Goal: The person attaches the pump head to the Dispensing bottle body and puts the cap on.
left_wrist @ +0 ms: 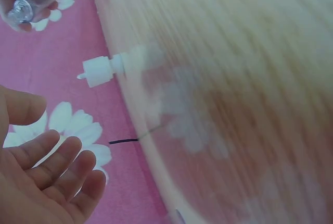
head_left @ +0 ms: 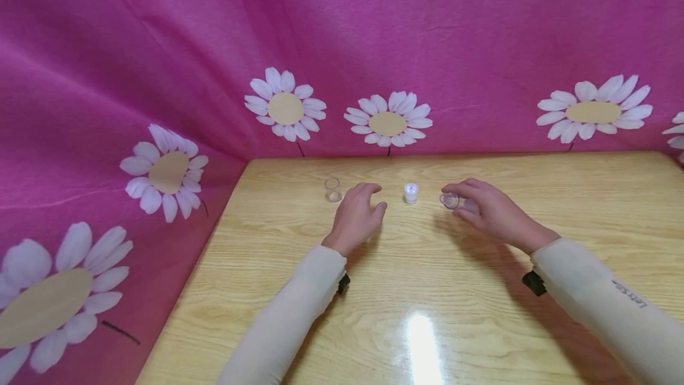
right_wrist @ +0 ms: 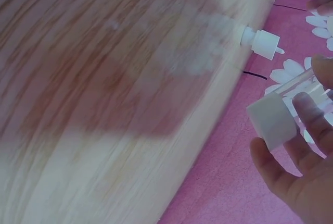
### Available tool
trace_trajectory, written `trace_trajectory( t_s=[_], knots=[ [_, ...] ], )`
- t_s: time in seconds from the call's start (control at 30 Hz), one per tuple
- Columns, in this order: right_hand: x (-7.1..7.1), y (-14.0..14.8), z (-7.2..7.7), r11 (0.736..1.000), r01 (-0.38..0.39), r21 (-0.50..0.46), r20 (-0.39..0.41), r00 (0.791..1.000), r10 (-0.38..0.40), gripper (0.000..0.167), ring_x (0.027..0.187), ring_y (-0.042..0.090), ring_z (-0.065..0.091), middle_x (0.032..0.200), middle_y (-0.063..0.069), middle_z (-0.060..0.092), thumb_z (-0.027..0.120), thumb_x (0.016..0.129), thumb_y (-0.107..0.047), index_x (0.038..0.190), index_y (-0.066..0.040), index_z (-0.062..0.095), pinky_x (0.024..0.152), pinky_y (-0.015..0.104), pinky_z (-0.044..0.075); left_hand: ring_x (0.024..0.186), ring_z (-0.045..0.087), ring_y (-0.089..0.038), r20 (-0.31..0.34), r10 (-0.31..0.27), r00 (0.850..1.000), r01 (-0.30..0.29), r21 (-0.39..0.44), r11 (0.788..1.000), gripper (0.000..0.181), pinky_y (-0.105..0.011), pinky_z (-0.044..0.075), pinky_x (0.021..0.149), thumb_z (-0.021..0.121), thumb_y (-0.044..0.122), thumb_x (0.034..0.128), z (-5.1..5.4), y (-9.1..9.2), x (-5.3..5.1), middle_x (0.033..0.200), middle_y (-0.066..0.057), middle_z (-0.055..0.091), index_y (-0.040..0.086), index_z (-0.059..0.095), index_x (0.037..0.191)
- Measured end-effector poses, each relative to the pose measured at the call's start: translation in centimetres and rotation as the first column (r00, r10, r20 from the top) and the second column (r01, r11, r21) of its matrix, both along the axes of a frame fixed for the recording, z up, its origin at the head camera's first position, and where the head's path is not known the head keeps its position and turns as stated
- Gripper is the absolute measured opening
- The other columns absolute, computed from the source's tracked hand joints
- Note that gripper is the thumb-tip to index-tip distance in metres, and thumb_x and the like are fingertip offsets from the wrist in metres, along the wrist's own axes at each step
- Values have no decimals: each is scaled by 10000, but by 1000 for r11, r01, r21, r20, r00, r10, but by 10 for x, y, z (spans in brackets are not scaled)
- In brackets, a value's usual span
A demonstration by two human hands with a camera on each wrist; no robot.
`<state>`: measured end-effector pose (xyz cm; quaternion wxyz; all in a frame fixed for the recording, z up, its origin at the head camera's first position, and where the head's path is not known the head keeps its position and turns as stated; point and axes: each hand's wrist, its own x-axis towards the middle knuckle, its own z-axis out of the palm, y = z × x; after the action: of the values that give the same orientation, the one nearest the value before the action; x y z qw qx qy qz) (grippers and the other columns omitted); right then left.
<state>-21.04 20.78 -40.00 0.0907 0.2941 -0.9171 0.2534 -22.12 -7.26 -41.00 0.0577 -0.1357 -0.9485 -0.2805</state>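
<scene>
My right hand point(head_left: 497, 214) pinches a small clear bottle point(head_left: 450, 200) between thumb and fingers, tilted so its open neck points left. The bottle's thick whitish end point(right_wrist: 273, 121) shows in the right wrist view. Between the two hands a small white pump top point(head_left: 411, 193) stands on the table, touched by neither; its thin nozzle shows in the left wrist view. My left hand point(head_left: 355, 218) hovers left of the pump top, with fingers loosely bent and nothing between them. Just beyond its left side stands a clear cap or cup point(head_left: 333, 190).
All of these are near the back of a wood-grain table point(head_left: 374, 314). A pink cloth point(head_left: 342, 28) with white daisies hangs behind the table and along its left side. A bright reflection lies on the near tabletop.
</scene>
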Motion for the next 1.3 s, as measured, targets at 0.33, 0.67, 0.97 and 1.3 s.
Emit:
trace_trajectory(
  t_s=[0.33,0.67,0.97,1.3],
  knots=[
    [-2,3,2,1000,15,20,14,1000,-15,446,874,237,568,1133,130,645,719,878,-31,1308,-68,606,778,430,481,1255,577,-217,99,-4,995,1,38,999,424,-373,482,1044,633,285,968,-3,21,-28,1339,-37,620,110,575,1350],
    [-4,1,2,1000,-1,26,-52,999,2,443,838,232,554,1093,121,651,722,867,-15,1291,-78,611,749,405,462,1202,604,-193,187,-17,982,5,66,998,471,-345,482,1033,682,328,931,-8,43,-45,1310,-32,640,102,582,1331],
    [-4,6,-1,999,20,48,-5,1000,-20,439,890,248,568,1118,132,654,718,870,-24,1293,-79,611,800,447,473,1256,592,-218,316,-65,947,-1,205,979,505,-362,466,1070,701,273,919,-14,49,-58,1334,-70,647,94,546,1365],
    [-3,6,-4,999,18,49,73,997,-22,441,865,203,566,1132,133,655,722,879,-53,1306,-82,612,760,412,483,1187,612,-200,335,-94,937,19,220,975,475,-321,497,997,716,206,901,-18,53,-60,1286,-64,666,121,588,1351]
  ],
)
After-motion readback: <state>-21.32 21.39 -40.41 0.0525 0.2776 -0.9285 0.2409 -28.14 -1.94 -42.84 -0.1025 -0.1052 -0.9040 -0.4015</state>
